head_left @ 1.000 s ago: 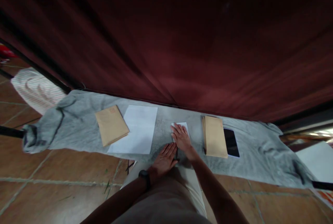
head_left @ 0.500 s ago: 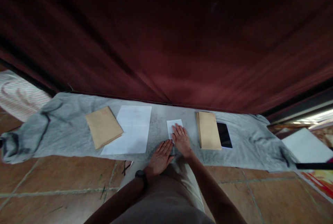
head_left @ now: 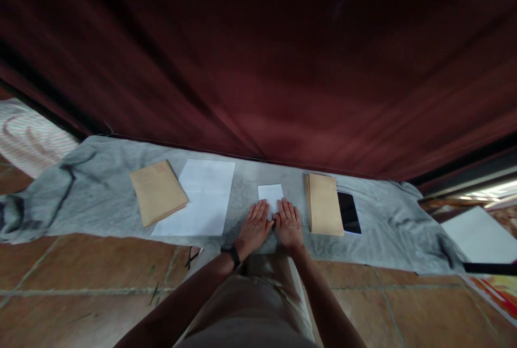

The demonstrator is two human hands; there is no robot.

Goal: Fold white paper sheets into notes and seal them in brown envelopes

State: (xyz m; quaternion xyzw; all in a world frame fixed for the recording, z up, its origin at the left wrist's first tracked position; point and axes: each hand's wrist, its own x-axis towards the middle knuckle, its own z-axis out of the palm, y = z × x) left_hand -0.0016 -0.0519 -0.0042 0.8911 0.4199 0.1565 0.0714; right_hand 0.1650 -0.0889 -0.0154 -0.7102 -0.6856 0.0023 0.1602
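Grey, plush-looking cloth (head_left: 109, 173) is running under everything. Landmark: small white paper (head_left: 270, 192), lying flat mid-cloth, straight ahead of me. Left hand (head_left: 255, 225) is covering its near-left part, right hand (head_left: 288, 225) its near-right. Both are lying palm down, fingers straight and close together, gripping nothing. They're hiding the near end, so I can't tell fold or layer count.

Status: small paper's far end is looking smooth and square, so I'm judging the flattening mostly done. Nothing else is getting touched. Large white sheet (head_left: 208, 197) is lying left of the small paper: thin, no sharp crease showing, left edge going under the tan envelopes (head_left: 159, 192), which are sitting further left, skewed. Right of the small paper, a brown stack (head_left: 326, 205) is sitting: matte, slim rectangles, left edges stepping out. Glossy black phone (head_left: 349, 213) is lying just past it. Dark red fabric (head_left: 258, 78) is hanging beyond the small paper.
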